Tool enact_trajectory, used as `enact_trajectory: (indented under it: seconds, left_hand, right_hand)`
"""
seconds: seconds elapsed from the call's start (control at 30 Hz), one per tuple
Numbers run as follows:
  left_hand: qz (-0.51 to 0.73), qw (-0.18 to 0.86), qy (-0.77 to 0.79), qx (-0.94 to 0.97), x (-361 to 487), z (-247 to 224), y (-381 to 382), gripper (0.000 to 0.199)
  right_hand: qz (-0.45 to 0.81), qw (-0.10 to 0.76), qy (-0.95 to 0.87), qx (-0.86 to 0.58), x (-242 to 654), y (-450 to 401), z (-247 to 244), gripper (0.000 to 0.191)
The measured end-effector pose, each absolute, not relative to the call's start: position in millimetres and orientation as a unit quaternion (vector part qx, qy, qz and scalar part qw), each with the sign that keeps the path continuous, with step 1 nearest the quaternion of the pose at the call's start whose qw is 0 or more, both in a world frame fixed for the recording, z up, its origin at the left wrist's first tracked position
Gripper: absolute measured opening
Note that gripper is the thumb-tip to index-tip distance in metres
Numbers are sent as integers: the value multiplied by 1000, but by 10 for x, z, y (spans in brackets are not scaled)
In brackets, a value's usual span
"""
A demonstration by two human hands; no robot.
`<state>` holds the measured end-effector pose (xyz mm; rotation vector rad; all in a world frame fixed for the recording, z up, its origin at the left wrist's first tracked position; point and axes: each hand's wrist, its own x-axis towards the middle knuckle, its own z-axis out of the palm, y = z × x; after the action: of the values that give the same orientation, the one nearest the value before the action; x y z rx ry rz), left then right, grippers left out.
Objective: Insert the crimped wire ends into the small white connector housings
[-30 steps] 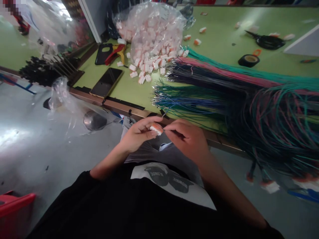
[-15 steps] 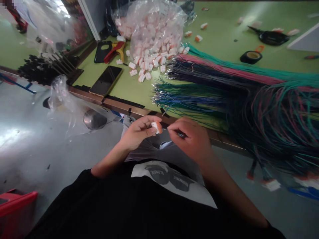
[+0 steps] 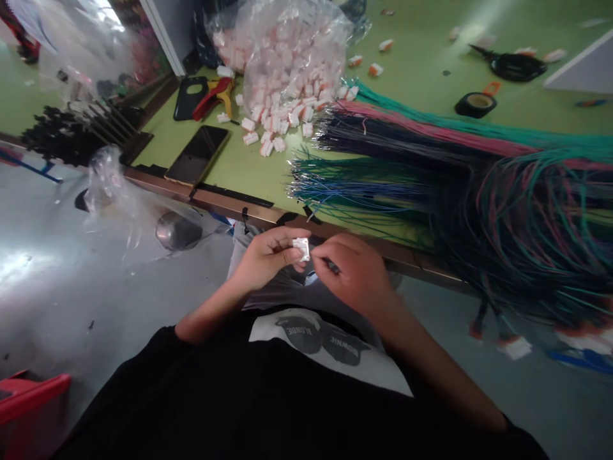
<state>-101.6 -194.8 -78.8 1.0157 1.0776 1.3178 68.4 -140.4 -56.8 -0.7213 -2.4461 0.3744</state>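
A small white connector housing (image 3: 301, 248) sits between the thumb and fingers of my left hand (image 3: 268, 257), just in front of the bench edge. Its white side faces up, and no orange shows on it. Close against its right side, the thumb and forefinger of my right hand (image 3: 352, 268) are pinched together. Whatever lies in that pinch is too small to make out. Beyond my hands, bundles of green and blue wires (image 3: 364, 182) with bare metal ends point left on the bench. A pile of white and orange connector housings (image 3: 275, 118) spills from a clear plastic bag (image 3: 297, 38).
A phone (image 3: 197, 154), a black phone case (image 3: 189, 98) and a red-yellow clamp (image 3: 213, 98) lie left on the green bench. Black tape (image 3: 475, 104) and black snips (image 3: 517, 66) lie at the back right. Wires hang over the edge at right; a red bin (image 3: 36, 396) stands lower left.
The connector housing has turned in my left hand: its orange side no longer shows. My right hand has moved left, up to the housing, and the thin tip it held is now hidden.
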Motion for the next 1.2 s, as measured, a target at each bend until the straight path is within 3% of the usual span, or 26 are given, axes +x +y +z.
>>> enact_trajectory:
  seconds: [0.23, 0.37, 0.57, 0.63, 0.7, 0.8, 0.93, 1.1, 1.2]
  left_hand:
    - [551, 563, 466, 403, -975, -725, -1965, 28]
    - [520, 561, 477, 432, -955, -649, -1967, 17]
    - [503, 560, 482, 448, -945, -652, -1972, 14]
    - [484, 576, 450, 481, -966, -652, -1974, 18]
    - [471, 582, 425, 509, -993, -642, -1975, 20]
    - [461, 578, 423, 523, -1024, -629, -1971, 22]
    - [472, 584, 428, 502, -1023, -648, -1955, 19]
    - [542, 582, 428, 430, -958, -719, -1906, 16]
    - [591, 580, 399, 394, -905, -746, -1860, 22]
  right_hand:
    - [283, 275, -871, -293, 732, -1389, -541, 17]
    - [286, 277, -862, -313, 722, -1435, -556, 17]
    - [309, 215, -883, -282, 826, -1330, -468, 19]
    - [279, 225, -888, -288, 968, -1146, -378, 17]
    - [169, 260, -884, -351, 1127, -919, -340, 16]
    - [40, 230, -887, -400, 1304, -621, -424, 17]
    - [-8, 233, -885, -403, 1370, -477, -553, 17]
    - [77, 350, -822, -443, 1266, -635, -418, 9]
    - [187, 325, -843, -386, 1108, -810, -314, 8]
